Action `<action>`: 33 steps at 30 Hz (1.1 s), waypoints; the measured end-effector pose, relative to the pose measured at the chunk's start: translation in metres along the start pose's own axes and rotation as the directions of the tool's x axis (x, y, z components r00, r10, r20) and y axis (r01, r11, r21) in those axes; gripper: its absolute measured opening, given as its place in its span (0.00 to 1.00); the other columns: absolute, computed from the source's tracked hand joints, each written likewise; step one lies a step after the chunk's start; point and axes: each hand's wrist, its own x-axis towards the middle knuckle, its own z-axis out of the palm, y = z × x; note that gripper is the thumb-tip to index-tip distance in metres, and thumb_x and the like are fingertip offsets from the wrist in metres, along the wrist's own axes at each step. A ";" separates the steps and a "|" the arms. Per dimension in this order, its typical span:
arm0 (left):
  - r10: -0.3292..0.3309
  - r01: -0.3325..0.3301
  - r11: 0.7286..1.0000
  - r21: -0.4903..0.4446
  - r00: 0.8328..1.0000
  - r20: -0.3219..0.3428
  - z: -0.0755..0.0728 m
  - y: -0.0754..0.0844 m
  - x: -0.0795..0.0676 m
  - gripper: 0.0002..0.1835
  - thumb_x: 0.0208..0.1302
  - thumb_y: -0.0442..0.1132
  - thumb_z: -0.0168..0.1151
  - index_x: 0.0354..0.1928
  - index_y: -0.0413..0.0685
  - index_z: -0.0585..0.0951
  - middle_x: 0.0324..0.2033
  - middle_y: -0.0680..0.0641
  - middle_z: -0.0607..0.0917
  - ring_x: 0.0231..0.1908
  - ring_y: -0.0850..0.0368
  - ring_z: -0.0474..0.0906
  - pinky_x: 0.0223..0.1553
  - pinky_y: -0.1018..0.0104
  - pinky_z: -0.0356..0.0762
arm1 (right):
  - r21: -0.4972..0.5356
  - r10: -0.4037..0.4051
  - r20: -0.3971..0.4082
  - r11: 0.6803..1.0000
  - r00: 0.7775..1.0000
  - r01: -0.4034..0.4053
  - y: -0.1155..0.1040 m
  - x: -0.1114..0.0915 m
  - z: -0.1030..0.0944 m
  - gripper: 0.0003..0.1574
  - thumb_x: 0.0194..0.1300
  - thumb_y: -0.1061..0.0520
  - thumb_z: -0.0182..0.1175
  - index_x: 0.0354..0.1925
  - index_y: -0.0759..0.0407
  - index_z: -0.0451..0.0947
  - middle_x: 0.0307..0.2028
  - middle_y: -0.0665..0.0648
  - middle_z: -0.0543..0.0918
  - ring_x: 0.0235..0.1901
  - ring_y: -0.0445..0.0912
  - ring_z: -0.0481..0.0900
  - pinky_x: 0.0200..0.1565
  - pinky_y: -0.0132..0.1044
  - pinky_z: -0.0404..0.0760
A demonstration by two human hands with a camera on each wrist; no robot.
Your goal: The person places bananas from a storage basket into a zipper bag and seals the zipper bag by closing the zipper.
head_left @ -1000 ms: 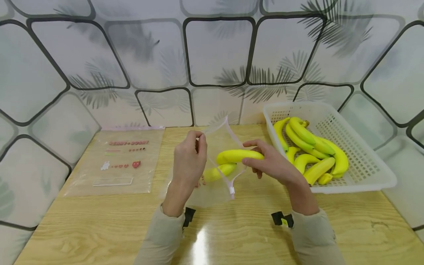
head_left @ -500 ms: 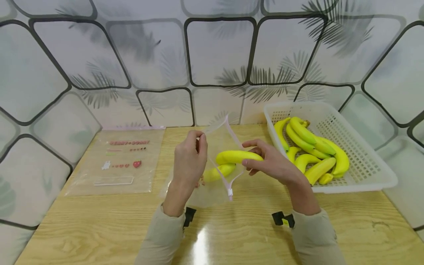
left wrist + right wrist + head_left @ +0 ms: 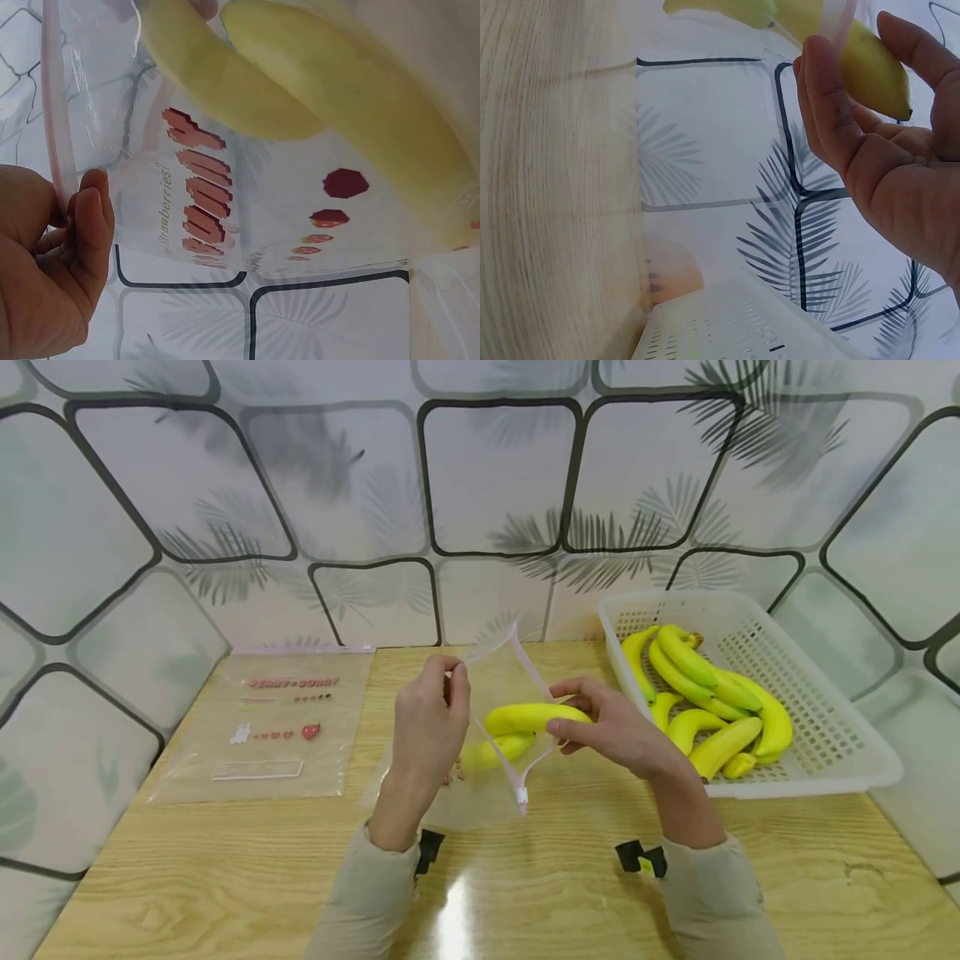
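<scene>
A clear zip bag [image 3: 457, 806] with a pale pink slider strip is held up above the table, its mouth facing right. My left hand [image 3: 431, 714] pinches the bag's rim; in the left wrist view thumb and curled fingers grip the pink strip [image 3: 56, 112]. My right hand [image 3: 618, 727] holds a yellow banana [image 3: 525, 717] by its right end, and the banana's other end reaches through the bag's mouth. Lower inside the bag lies another banana [image 3: 495, 750], seen through the plastic. Red lettering [image 3: 206, 195] and strawberry prints show on the bag in the left wrist view.
A white perforated basket [image 3: 847, 752] with several bananas [image 3: 716, 747] stands at the right, close beside my right hand. Another printed zip bag [image 3: 285, 752] lies flat on the wooden table [image 3: 225, 877] at the left. A patterned curtain [image 3: 495, 477] rises behind.
My right hand and its banana have shifted slightly left, a little deeper into the bag's mouth. My left hand stays almost where it was.
</scene>
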 end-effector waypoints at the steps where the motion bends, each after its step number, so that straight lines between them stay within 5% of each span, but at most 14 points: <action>1: -0.002 0.002 1.000 0.000 1.000 0.000 0.000 0.000 0.000 0.06 0.72 0.30 0.53 0.39 0.33 0.78 0.16 0.47 0.73 0.13 0.61 0.61 0.14 0.71 0.61 | -0.004 -0.004 0.001 1.000 1.000 0.004 0.000 0.000 0.000 0.31 0.70 0.60 0.61 0.65 0.70 0.63 0.45 0.66 0.80 0.37 0.57 0.82 0.41 0.42 0.85; 33: 0.001 -0.001 1.000 -0.003 1.000 0.004 -0.001 -0.001 0.001 0.06 0.71 0.30 0.54 0.39 0.32 0.78 0.15 0.47 0.72 0.13 0.61 0.61 0.14 0.72 0.60 | -0.008 0.034 -0.014 0.999 0.999 -0.035 0.000 0.003 0.003 0.28 0.73 0.57 0.57 0.64 0.69 0.64 0.38 0.63 0.80 0.37 0.56 0.83 0.43 0.43 0.85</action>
